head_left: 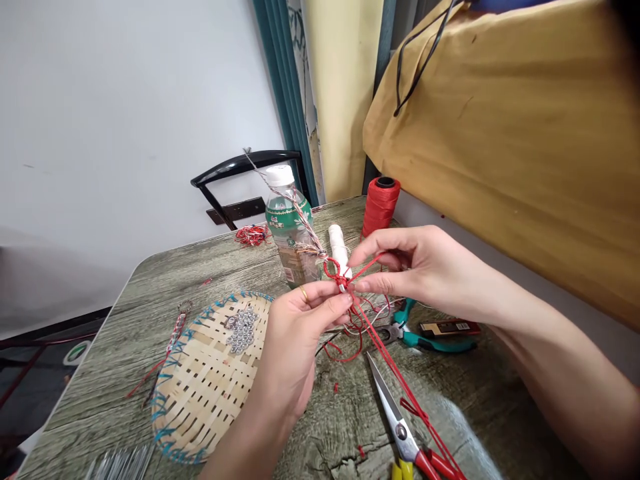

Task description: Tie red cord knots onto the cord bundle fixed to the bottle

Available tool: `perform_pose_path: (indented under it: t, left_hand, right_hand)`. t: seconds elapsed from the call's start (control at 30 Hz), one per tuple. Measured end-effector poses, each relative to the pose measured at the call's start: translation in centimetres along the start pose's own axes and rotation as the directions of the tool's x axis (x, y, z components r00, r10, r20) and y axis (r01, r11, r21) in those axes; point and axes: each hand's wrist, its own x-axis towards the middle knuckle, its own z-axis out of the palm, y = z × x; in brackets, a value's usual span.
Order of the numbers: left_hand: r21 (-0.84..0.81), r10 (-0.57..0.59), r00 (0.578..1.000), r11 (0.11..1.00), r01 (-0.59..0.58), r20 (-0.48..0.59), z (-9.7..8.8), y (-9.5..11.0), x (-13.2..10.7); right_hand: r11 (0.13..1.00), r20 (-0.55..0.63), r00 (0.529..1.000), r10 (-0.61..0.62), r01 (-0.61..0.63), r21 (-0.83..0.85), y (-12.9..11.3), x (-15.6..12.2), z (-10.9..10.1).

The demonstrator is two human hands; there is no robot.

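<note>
Pinching red cord (344, 283) — left hand (303, 320) beside right hand (420, 267)

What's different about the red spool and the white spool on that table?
Colour: the red spool is bright red, while the white spool is off-white.
Width: the red spool looks much thicker; the white spool is slim.
Top: the red spool shows a dark, hollow core, while no such opening shows on the white spool.
Place: the white spool appears just behind the knotted red cord; the red spool is farther right.
Both are partly hidden.
</note>
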Motion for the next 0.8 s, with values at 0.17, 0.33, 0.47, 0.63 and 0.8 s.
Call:
perform_pose_path:
  t: [0.17,0.33,0.47,0.63,0.8]
  left_hand:
    - [0.036,0.017,1.000,0.999,-0.017,-0.002,-0.1,0.0,0.0]
    - [0.182,0.034,0.995,0.982,-0.050,0.090,-0.7,0.5,0.4]
    - [0.338,0.098,0.992,0.933,-0.119,0.081,-1.3,1.0,0.6]
    - [0.450,0.159,0.983,0.874,-0.182,0.088,-1.7,1.4,0.5]
    - [0.529,0.177,0.979,0.824,-0.201,0.097,-1.7,1.7,0.4]
  right_hand:
    - [0.987,-0.097,0.991,-0.089,0.075,-0.141,-0.5,-0.5,0.3]
    - [0.997,0.013,1.000,0.024,-0.023,-0.069,-0.4,-0.5,0.2]
    - [0.996,0.078,0.993,0.091,-0.091,-0.011,-0.3,-0.4,-0.1]
    - [0.990,0.074,0.989,0.126,-0.131,0.060,0.0,-0.3,0.0]
    - [0.986,0.022,0.989,0.149,-0.150,0.070,0.0,-0.3,0.1]
